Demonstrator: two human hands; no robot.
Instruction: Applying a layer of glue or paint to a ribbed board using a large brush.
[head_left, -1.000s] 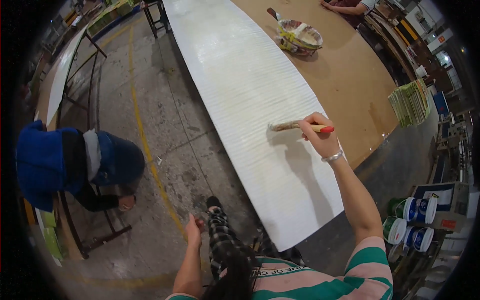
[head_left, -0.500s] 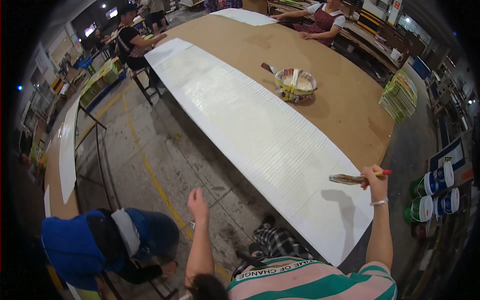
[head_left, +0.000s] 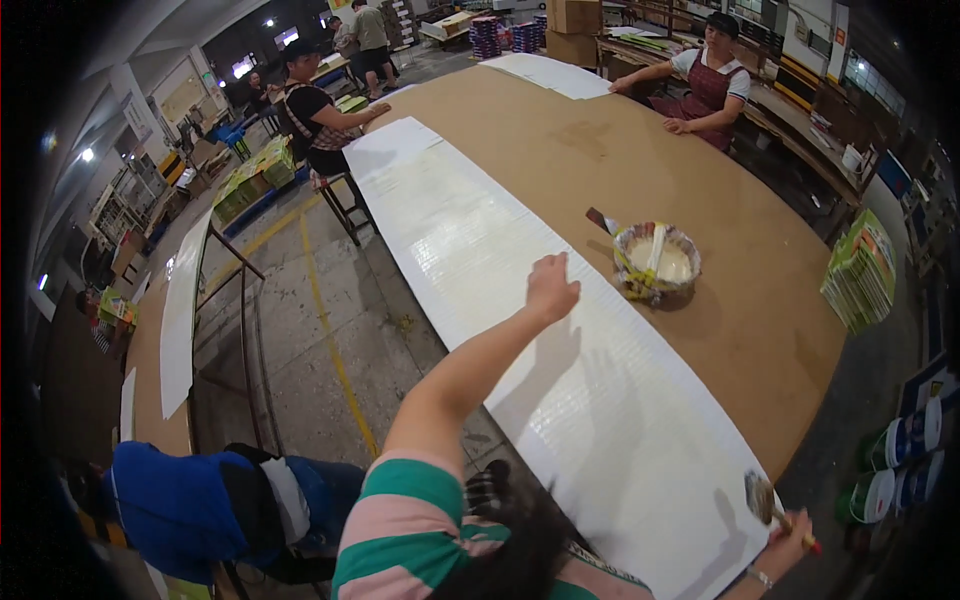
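Note:
A long row of overlapping white sheets (head_left: 640,455), coated with something wet and glossy, runs along the near edge of a brown board-topped table (head_left: 740,350). My right hand (head_left: 788,545) grips a brush (head_left: 760,500) by its red-tipped handle, bristles at the near right end of the sheets. My left hand (head_left: 553,288) hovers above the middle of the row, fingers curled together, with nothing visible in it. Just beyond it stands a tape-wrapped bucket (head_left: 655,262) of cream-coloured paste, a strip across its mouth. A second brush (head_left: 601,220) sticks out over its rim.
Co-workers sit at the table's far left (head_left: 320,115) and far right (head_left: 705,90). Another person in blue (head_left: 180,510) bends close by on my left. A stack of green printed sheets (head_left: 862,270) sits at the right edge; lidded buckets (head_left: 900,440) stand beyond. Stools occupy the left floor.
My left hand has swung from beside the table up and over the sheets towards the bucket. My right hand has lowered with the brush towards the near right corner. The view has shifted.

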